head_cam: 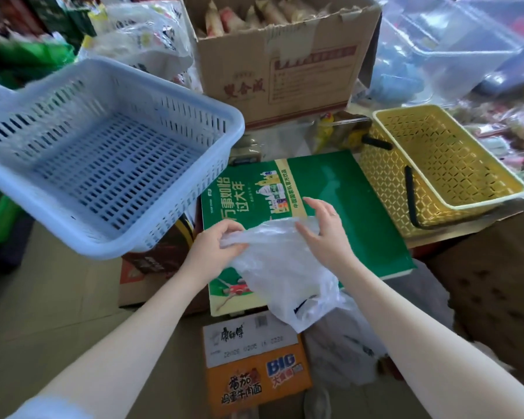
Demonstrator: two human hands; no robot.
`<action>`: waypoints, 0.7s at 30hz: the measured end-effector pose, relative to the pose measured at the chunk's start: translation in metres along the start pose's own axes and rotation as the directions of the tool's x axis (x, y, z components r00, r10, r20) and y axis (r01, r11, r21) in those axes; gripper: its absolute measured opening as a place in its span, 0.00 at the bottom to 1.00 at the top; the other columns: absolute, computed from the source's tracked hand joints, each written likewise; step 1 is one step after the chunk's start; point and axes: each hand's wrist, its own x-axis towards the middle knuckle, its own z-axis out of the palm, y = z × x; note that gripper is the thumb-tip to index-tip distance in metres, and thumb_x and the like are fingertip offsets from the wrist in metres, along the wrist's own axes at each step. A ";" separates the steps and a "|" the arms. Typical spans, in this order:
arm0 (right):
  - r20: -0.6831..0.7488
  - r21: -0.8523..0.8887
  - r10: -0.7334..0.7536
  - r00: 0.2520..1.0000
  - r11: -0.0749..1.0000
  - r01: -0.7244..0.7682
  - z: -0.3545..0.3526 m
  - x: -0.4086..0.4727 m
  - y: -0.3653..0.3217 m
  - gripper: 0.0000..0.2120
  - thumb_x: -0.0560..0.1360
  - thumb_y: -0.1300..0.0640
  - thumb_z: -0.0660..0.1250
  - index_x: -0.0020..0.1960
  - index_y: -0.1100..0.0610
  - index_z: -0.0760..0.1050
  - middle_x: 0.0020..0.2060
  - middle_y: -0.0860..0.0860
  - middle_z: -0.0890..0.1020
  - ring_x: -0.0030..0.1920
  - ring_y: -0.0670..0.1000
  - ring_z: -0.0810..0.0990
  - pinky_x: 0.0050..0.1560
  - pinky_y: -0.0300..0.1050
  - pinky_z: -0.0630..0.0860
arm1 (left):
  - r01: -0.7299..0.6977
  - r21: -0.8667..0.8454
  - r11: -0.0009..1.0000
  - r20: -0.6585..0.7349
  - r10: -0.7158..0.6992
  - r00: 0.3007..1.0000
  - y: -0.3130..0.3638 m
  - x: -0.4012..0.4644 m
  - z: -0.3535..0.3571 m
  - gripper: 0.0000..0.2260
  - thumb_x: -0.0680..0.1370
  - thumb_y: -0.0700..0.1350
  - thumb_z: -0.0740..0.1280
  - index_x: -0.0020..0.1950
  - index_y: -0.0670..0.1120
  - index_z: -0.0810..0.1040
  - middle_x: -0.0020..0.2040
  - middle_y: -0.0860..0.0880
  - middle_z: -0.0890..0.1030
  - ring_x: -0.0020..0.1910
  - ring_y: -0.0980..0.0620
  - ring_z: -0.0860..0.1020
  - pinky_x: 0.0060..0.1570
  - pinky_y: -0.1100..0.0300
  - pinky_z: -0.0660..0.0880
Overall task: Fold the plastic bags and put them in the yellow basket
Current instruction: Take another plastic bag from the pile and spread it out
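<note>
A: Where's the bag rn?

B: The clear plastic bag (280, 267) is over the green carton (330, 213), top edge held up, the rest hanging toward the person, w/ its handle loop low.

A: Hands?

B: The left hand (212, 246) has fingers curled, pinching the top-left edge. The right hand (322, 228) pinches the top-right w/ thumb and forefingers, other fingers spread loose. Prob stretching the edge flat so it'll fold clean; the carton's flat lid works as a table.

A: The yellow basket (442, 167)?

B: Just right of the carton, close reach, looks empty, so no bags in yet. The blue basket (103, 152) sits left, also bare.
</note>
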 end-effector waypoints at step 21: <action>-0.208 0.366 0.234 0.950 0.919 -0.146 -0.005 -0.054 -0.037 0.13 0.78 0.53 0.60 0.39 0.59 0.66 0.28 0.51 0.70 0.30 0.51 0.69 0.34 0.43 0.66 | 0.276 -0.123 0.953 0.323 -0.225 0.919 0.026 -0.057 0.019 0.17 0.71 0.46 0.71 0.58 0.44 0.76 0.51 0.47 0.81 0.44 0.54 0.81 0.37 0.63 0.77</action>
